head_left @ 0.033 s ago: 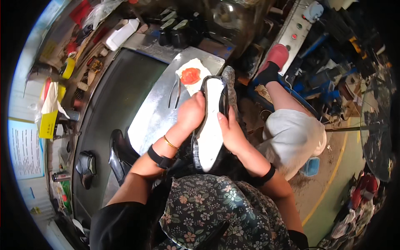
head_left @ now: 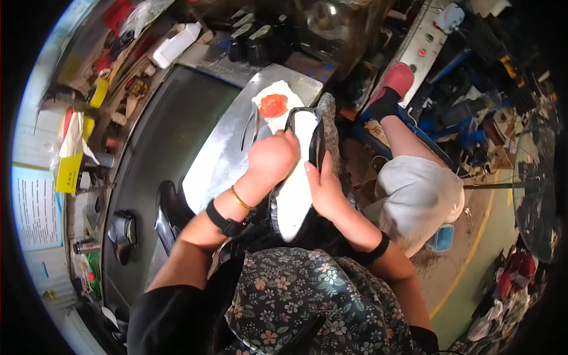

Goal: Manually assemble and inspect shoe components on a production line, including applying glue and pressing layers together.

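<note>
1. Black leather shoe with flat white sole (head_left: 296,204) was sole-up above the lap, beside silver metal board (head_left: 216,151).
2. Probably moderately light, stiff-soled, softer and smooth along the upper; side edges seemed the best hold.
3. Left hand (head_left: 273,157) was clenched at shoe's left edge, toward far end; couldn't tell what it pinched.
4. Right hand (head_left: 327,190) grasped the right side, thumb on sole; shoe sat between both.

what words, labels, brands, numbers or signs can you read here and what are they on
Nothing I can quote.
Wall sheet: rows of print, too small to read.
Yellow box: dark marks, too small to read.
Black shoe with white face: no lettering visible.
</note>
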Action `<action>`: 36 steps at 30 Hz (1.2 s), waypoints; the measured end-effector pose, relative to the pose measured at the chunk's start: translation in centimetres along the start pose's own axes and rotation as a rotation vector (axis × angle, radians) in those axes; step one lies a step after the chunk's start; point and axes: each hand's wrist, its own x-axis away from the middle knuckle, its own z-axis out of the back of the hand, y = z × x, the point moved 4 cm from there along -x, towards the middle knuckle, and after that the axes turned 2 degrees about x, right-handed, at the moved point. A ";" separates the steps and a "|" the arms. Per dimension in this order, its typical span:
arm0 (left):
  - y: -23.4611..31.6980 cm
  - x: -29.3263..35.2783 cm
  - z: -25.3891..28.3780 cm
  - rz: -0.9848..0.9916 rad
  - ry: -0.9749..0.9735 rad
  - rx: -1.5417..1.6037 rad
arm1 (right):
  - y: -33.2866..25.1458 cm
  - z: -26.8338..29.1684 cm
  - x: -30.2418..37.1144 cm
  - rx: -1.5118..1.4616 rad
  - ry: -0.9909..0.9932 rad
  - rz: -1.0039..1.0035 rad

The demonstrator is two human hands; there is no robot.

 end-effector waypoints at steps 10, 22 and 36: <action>-3.4 6.3 -1.3 0.082 0.063 0.497 | -0.4 -2.0 0.2 0.058 0.123 0.307; -1.4 -1.9 -0.5 -0.107 -0.166 1.554 | 1.0 2.9 -2.5 -0.070 -0.176 0.248; 0.6 -2.7 -2.5 -0.293 -0.267 1.347 | -2.4 4.5 -8.4 -0.121 -0.023 0.140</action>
